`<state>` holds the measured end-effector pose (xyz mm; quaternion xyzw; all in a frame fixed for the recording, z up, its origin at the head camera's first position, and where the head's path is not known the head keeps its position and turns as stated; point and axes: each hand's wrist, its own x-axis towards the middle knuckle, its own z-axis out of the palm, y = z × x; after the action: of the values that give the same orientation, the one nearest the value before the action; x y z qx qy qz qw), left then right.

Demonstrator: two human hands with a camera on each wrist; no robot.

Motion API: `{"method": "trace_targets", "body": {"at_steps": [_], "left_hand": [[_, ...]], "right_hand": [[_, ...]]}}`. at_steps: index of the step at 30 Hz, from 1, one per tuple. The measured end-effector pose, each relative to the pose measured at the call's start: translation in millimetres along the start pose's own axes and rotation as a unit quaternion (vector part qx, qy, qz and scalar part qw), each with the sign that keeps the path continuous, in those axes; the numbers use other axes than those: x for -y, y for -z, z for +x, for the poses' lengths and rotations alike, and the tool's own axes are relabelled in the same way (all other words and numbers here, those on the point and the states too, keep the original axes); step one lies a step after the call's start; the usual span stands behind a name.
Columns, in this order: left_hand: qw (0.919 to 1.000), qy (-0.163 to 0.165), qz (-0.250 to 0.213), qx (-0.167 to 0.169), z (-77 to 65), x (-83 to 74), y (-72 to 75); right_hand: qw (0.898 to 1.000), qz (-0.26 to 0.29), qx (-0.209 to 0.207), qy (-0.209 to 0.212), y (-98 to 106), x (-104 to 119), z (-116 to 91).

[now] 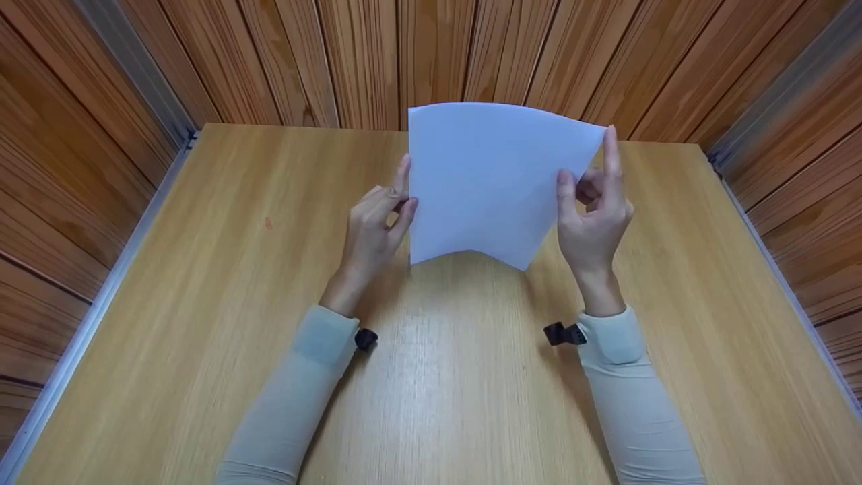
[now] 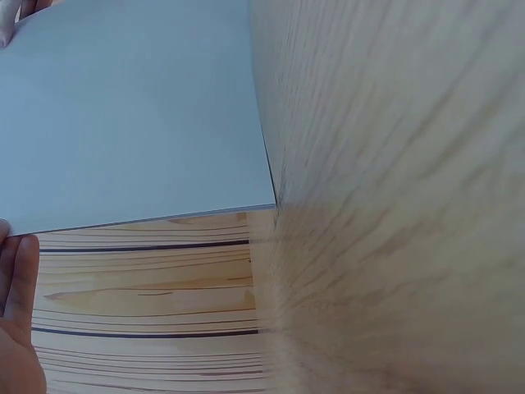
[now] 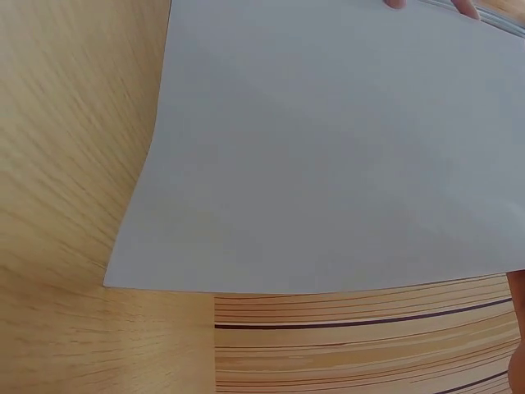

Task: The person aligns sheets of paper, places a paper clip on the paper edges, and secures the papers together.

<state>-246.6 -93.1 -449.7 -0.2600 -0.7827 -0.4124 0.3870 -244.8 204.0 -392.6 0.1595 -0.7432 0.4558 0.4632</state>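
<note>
Fingers (image 1: 611, 162) of left hand (image 1: 372, 225) and right hand (image 1: 596, 219) in pinches on bowed white paper (image 1: 485, 182), wood-grained tabletop (image 1: 444, 384) below.

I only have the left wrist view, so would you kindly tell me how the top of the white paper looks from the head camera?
Observer: The upper edge of the white paper bows upward between its two corners.
Operator: Thank you; is there anything on the table to the left of the left hand?
Observer: Yes, in the head view a small orange-red mark shows on the table, left of the left hand.
</note>
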Motion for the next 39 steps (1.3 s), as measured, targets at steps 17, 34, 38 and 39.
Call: {"method": "trace_targets", "body": {"at_steps": [17, 34, 38, 39], "left_hand": [[0.9999, -0.003, 0.009, 0.004, 4.8, -0.6, -1.7], [1.0000, 0.003, 0.001, 0.009, 1.1, -0.2, 0.0], [1.0000, 0.001, -0.001, 0.010, 1.4, 0.2, -0.7], [1.0000, 0.000, -0.002, 0.009, 1.6, 0.2, -0.8]], "right_hand": [[1.000, -0.007, 0.009, -0.003, 1.3, -4.9, -2.9], [0.999, -0.007, 0.029, 0.013, -0.5, -14.5, -6.3], [1.000, 0.002, 0.024, 0.018, -0.5, -15.4, -5.9], [0.999, 0.005, 0.023, 0.021, -0.6, -15.8, -5.9]]}}
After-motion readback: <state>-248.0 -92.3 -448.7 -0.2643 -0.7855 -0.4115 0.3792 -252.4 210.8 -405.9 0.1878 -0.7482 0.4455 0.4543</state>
